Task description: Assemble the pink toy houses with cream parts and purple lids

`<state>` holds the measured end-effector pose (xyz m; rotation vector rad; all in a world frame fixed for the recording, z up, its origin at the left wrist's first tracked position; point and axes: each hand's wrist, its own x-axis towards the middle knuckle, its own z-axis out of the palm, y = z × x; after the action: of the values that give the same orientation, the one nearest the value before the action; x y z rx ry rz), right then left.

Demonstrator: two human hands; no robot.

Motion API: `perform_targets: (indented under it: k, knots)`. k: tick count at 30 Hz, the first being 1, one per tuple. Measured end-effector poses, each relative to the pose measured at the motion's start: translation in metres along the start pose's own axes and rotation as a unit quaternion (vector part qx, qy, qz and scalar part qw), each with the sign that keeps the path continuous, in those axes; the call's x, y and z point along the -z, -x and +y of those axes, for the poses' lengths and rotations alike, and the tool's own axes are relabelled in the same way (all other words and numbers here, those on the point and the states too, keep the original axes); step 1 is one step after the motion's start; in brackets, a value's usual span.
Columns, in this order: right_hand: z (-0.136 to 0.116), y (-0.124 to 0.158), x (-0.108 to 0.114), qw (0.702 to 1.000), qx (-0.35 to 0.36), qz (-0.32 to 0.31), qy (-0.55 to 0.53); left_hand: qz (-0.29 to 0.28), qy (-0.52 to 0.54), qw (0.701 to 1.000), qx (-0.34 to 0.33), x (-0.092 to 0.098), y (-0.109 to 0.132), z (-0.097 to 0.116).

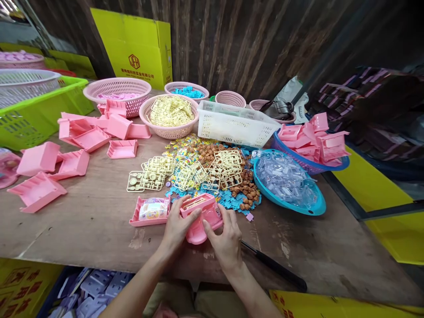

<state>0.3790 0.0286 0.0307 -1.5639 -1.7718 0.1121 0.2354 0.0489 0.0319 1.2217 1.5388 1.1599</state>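
Note:
Between my two hands is a pink plastic toy case (202, 221), tilted, with a cream-coloured piece showing in its upper compartment. My left hand (178, 223) grips its left side, thumb across the top. On the right side, my right hand (225, 234) holds it with thumb in front and fingers behind. Just left of my left hand lies a pink tray (134, 217) with a clear printed packet (153, 209) in it. Beyond the case spread cream part frames (227, 168), small brown figures (247, 187) and blue pieces (230, 201).
Pink trays (91, 139) are heaped at left. Behind stand a basket of cream frames (168, 132) and a white basket (232, 126). At right are a turquoise basin (314, 207) of clear parts and a blue basket (334, 167). A black-handled tool (281, 267) lies near the front edge.

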Motion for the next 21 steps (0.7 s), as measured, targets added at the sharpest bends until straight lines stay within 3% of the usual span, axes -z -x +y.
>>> perform_targets:
  k: [21]
  knots:
    - [0.018,-0.009,0.008,0.993,0.112,-0.007,-0.021,-0.007,-0.019,1.0,-0.002,0.002,-0.005,-0.003]
